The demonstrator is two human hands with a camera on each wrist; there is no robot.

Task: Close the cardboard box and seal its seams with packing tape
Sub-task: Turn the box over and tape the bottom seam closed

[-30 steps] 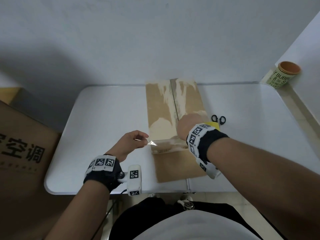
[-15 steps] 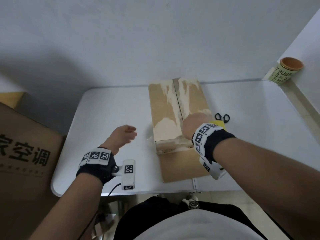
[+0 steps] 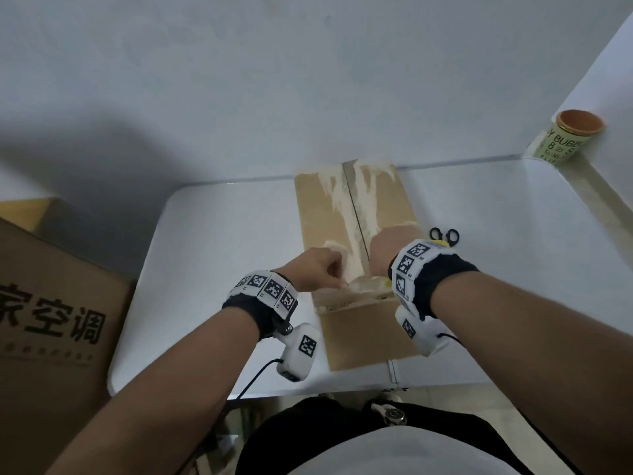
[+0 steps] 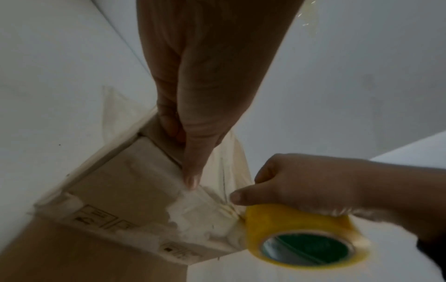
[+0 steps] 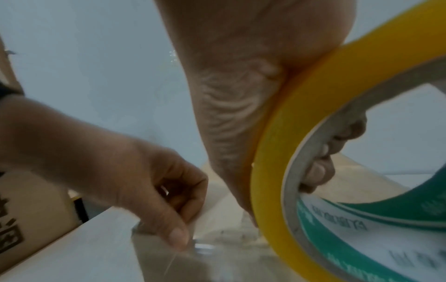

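Note:
A long cardboard box (image 3: 356,221) lies closed on the white table (image 3: 212,255), its top torn pale along the middle seam. My right hand (image 3: 385,250) grips a yellow roll of packing tape (image 4: 306,246), fingers through the core (image 5: 321,167), at the box's near top edge. A clear strip of tape (image 5: 217,246) runs from the roll across that edge. My left hand (image 3: 337,282) has its fingers curled, and the thumb (image 5: 179,238) and forefinger pinch the strip's free end down on the box (image 4: 120,190), just left of the roll.
Black-handled scissors (image 3: 444,234) lie on the table right of the box. A printed can with an orange lid (image 3: 568,138) stands on the ledge at the far right. A big cardboard carton (image 3: 51,303) stands on the floor left of the table.
My left hand let go of the tape end, swung out left over the table, then came back to the box's near edge and took the strip again. The right hand stayed put with the roll.

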